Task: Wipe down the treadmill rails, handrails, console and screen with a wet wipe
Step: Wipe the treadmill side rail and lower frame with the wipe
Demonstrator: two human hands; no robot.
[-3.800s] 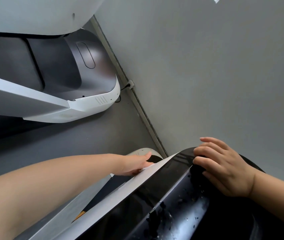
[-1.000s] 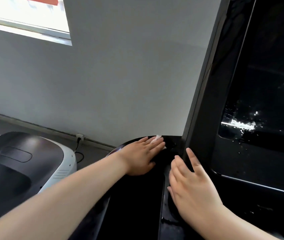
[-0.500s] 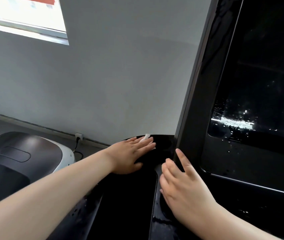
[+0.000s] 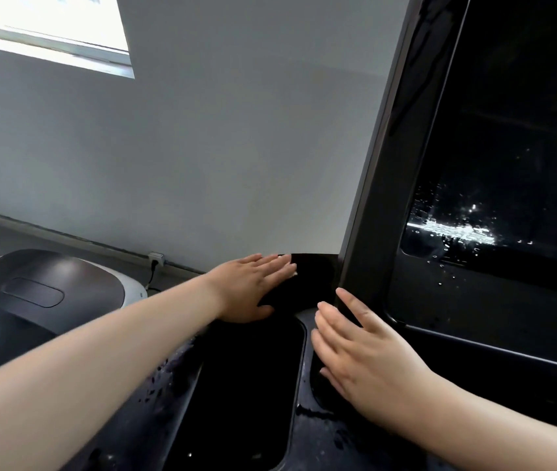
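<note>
The fingers of the left hand (image 4: 250, 287) lie straight and flat, a little left of the frame centre, and they press the wet wipe (image 4: 293, 274) on the black console (image 4: 246, 379). Only a small white corner of the wipe shows at the fingertips; the rest is hidden under the palm. The right hand (image 4: 369, 355), in the lower middle, is also flat with relaxed, spread fingers, holds nothing, and rests on the console beside the dark frame of the screen (image 4: 515, 147).

I judge that the step in hand is wiping the far left corner of the console, where it meets the screen frame. Water drops lie on the console in the lower left and on the screen at the right, so these parts seem already wet.

The next move probably calls for sliding the wipe under steady flat pressure along the edge toward the frame, while the right hand gives support. Another treadmill (image 4: 42, 294) stands at the left edge.
</note>
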